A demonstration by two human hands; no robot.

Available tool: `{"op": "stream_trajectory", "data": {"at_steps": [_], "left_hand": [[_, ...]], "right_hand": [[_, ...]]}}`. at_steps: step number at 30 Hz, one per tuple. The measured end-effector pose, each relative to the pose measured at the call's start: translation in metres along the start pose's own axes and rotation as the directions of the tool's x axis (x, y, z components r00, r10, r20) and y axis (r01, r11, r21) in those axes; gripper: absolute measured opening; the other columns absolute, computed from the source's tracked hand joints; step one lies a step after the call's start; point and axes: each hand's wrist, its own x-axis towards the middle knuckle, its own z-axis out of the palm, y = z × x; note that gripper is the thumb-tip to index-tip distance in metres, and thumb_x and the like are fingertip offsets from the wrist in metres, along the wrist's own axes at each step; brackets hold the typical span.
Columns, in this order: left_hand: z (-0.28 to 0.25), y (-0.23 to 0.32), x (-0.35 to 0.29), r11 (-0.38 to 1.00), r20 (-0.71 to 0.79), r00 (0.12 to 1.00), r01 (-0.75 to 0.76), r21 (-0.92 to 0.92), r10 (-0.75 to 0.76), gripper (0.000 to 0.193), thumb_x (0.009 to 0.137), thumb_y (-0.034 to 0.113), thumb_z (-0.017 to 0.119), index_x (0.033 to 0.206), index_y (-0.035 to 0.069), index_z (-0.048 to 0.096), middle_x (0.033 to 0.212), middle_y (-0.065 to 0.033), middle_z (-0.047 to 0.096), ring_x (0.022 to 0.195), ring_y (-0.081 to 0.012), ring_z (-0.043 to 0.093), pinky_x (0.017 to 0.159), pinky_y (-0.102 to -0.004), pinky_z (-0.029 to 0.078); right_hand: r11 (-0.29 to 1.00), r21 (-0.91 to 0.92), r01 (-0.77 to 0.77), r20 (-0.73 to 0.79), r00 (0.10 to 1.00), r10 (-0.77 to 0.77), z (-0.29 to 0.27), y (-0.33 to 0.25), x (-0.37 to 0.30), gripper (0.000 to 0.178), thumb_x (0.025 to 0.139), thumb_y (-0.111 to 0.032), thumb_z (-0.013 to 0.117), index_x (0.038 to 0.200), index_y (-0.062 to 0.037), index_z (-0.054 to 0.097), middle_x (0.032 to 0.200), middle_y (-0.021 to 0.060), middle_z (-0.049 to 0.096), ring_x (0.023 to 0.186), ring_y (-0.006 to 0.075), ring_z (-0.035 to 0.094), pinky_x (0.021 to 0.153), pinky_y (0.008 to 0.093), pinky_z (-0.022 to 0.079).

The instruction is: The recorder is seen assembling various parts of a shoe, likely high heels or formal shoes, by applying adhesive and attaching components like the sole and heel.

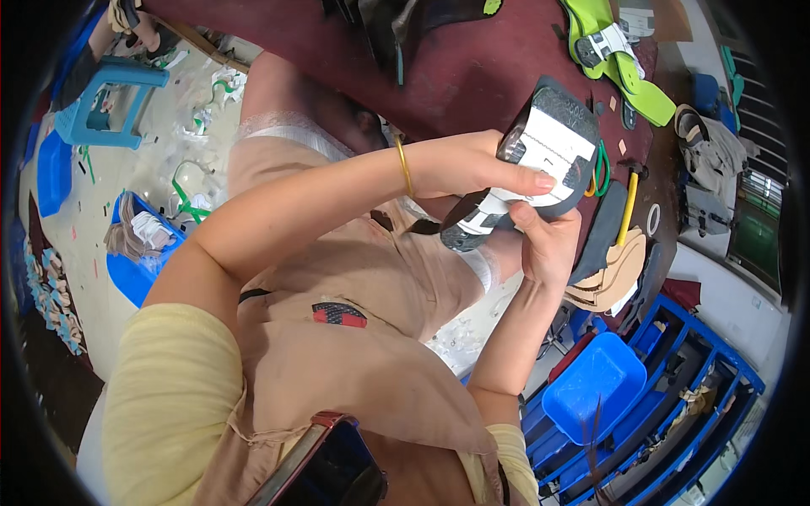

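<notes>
Both hands hold a black insole [554, 133] with white backing pieces on it, above my lap at the table's edge. My left hand [485, 166], with a gold bangle on its wrist, grips it from the left, thumb pressed on the white face. From below, my right hand [548, 240] is closed on the insole's lower edge, its thumb close to the left thumb. A narrower black-and-white end [472, 221] sticks out to the lower left; I cannot tell whether it is a second insole. The fingers behind are mostly hidden.
On the dark red table [498, 63] lie bright green insoles [645, 99], green-and-orange-handled scissors [602, 169], a yellow-handled hammer [628, 207] and beige insoles [620, 268]. A blue basin [595, 388] sits on a blue rack [717, 346]. At left are a blue stool [80, 118] and floor scraps.
</notes>
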Motion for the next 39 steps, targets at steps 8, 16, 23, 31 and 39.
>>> {"op": "stream_trajectory", "data": {"at_steps": [8, 16, 23, 31, 39], "left_hand": [[0.013, 0.006, -0.012, 0.991, -0.343, 0.931, -0.109, 0.073, 0.127, 0.036, 0.083, 0.020, 0.065, 0.110, -0.003, 0.059, 0.101, -0.0075, 0.063, 0.092, -0.0119, 0.058, 0.081, -0.0273, 0.047], [0.045, -0.036, 0.006, 0.819, -0.611, 0.548, -0.431, 0.379, 0.571, 0.023, 0.087, 0.010, 0.058, 0.107, -0.002, 0.058, 0.098, -0.0082, 0.065, 0.087, -0.0116, 0.061, 0.077, -0.0259, 0.049], [0.009, -0.024, 0.009, 0.952, -0.626, 0.758, -0.297, -0.079, 0.185, 0.027, 0.091, 0.030, 0.053, 0.100, 0.004, 0.057, 0.083, -0.0085, 0.065, 0.070, -0.0123, 0.060, 0.062, -0.0250, 0.049], [-0.016, -0.009, -0.031, 0.992, -0.083, 0.995, 0.037, -0.119, -0.047, 0.032, 0.087, 0.026, 0.055, 0.107, 0.000, 0.055, 0.086, -0.0086, 0.062, 0.070, -0.0137, 0.058, 0.061, -0.0269, 0.047], [-0.013, -0.007, -0.040, 0.997, -0.217, 0.976, 0.041, 0.072, -0.025, 0.027, 0.086, 0.027, 0.061, 0.099, 0.003, 0.061, 0.080, -0.0040, 0.063, 0.067, -0.0085, 0.056, 0.059, -0.0220, 0.047]], "right_hand": [[0.996, -0.027, 0.080, -0.209, 0.974, -0.084, 0.026, -0.009, 0.003, 0.023, 0.077, -0.004, 0.072, 0.098, 0.0023, 0.065, 0.086, 0.0041, 0.066, 0.076, 0.0060, 0.056, 0.070, 0.0192, 0.043], [0.985, -0.047, 0.164, -0.344, 0.923, -0.170, 0.076, 0.009, -0.007, 0.036, 0.096, -0.015, 0.047, 0.124, 0.0076, 0.048, 0.111, 0.0124, 0.060, 0.098, 0.0136, 0.057, 0.083, 0.0233, 0.044], [0.988, -0.121, 0.101, -0.163, 0.979, -0.120, 0.071, 0.023, -0.032, 0.044, 0.097, -0.026, 0.041, 0.125, 0.0089, 0.045, 0.120, 0.0232, 0.054, 0.112, 0.0270, 0.054, 0.093, 0.0346, 0.043], [0.813, 0.490, -0.313, 0.176, 0.950, 0.259, 0.019, 0.024, 0.004, 0.036, 0.095, -0.036, 0.046, 0.086, -0.0018, 0.053, 0.068, 0.0071, 0.058, 0.054, 0.0131, 0.054, 0.043, 0.0228, 0.040], [0.925, 0.369, -0.090, -0.109, 0.984, 0.139, 0.035, 0.012, 0.004, 0.026, 0.093, -0.024, 0.054, 0.075, -0.0056, 0.049, 0.052, -0.0033, 0.040, 0.038, 0.0036, 0.033, 0.032, 0.0188, 0.023]]}}
